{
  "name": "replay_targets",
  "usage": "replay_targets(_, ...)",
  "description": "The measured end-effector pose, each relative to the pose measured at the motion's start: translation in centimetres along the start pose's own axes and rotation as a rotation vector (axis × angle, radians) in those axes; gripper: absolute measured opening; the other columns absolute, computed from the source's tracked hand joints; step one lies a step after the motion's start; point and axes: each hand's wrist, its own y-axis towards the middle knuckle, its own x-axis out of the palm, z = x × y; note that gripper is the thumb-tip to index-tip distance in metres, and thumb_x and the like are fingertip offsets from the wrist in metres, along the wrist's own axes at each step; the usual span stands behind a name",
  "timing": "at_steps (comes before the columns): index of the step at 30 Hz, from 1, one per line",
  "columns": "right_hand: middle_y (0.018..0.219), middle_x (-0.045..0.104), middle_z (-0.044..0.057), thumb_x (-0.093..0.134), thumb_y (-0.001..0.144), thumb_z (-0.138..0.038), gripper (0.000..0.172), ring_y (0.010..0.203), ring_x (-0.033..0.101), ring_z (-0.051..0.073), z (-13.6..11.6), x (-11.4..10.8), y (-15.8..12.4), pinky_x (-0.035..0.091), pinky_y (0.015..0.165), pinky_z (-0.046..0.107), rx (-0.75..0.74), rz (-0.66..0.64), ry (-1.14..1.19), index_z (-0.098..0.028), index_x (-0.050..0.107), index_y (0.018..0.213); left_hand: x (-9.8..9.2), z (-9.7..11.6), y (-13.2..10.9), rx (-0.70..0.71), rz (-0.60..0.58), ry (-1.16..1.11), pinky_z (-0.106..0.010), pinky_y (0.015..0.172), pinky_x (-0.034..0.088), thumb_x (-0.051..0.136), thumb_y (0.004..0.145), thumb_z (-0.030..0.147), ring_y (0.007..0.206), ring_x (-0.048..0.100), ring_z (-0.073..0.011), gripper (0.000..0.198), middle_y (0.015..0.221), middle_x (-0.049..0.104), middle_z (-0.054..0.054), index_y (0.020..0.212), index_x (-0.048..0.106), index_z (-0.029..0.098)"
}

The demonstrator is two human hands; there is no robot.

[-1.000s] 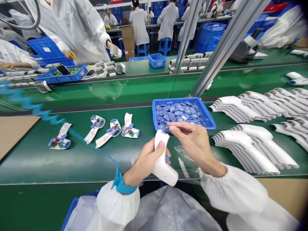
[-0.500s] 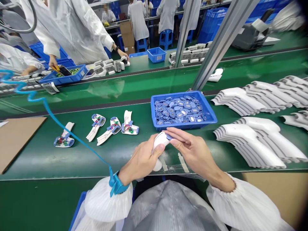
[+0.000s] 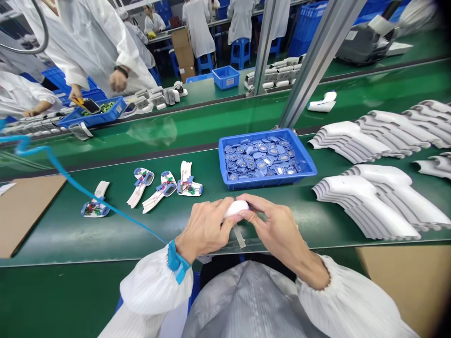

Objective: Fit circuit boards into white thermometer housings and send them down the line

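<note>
Head view: the left hand and right hand are close together, both gripping a white plastic shell at lower middle, which keeps it firm; a blue tray of small blue parts sits just above, easy to reach; stacked white shells lie at right.

This is a factory assembly line for small electronic devices. Workers in white coats stand along long green conveyor benches, among blue plastic crates and stacked white plastic housings.
</note>
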Motion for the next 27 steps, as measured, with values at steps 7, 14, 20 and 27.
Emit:
replay_targets(7,0.092,0.078,-0.001,0.056,0.095,-0.030,0.020,0.074,0.072,0.016,-0.2,0.1,-1.1,0.056,0.068,0.028,0.085,0.059,0.041,-0.026,0.071,0.108,0.1,-0.3,-0.2,0.082,-0.040,0.136,-0.031,0.062,0.035,0.043,0.102,0.041,0.081,0.069,-0.0233,0.029,0.094,0.074,-0.005,0.109,0.060,0.019)
replay_targets(14,0.087,0.078,-0.001,0.058,0.093,-0.031,0.018,0.069,0.072,0.018,0.2,1.1,-2.4,0.057,0.063,0.029,0.097,0.087,0.037,-0.026,0.071,0.105,0.1,-0.3,-0.5,0.145,-0.110,0.246,-0.031,0.060,0.037,0.040,0.103,0.043,0.077,0.069,-0.0242,0.034,0.088,0.072,-0.008,0.109,0.061,0.017)
replay_targets(20,0.102,0.079,0.002,0.061,0.093,-0.036,0.026,0.080,0.076,0.020,0.2,1.8,-2.7,0.061,0.071,0.030,0.003,0.041,0.067,-0.027,0.073,0.113,-0.6,-0.6,-0.9,0.168,-0.090,0.170,-0.031,0.064,0.040,0.036,0.104,0.046,0.081,0.070,-0.0226,0.038,0.093,0.073,-0.007,0.115,0.061,0.019)
replay_targets(27,0.099,0.080,0.002,0.060,0.095,-0.036,0.023,0.077,0.076,0.020,0.7,2.9,-3.2,0.061,0.067,0.030,-0.002,0.151,0.036,-0.026,0.073,0.112,-0.3,-0.9,-1.4,0.148,-0.065,0.234,-0.031,0.064,0.040,0.038,0.103,0.048,0.079,0.069,-0.0227,0.039,0.089,0.072,-0.007,0.114,0.062,0.019)
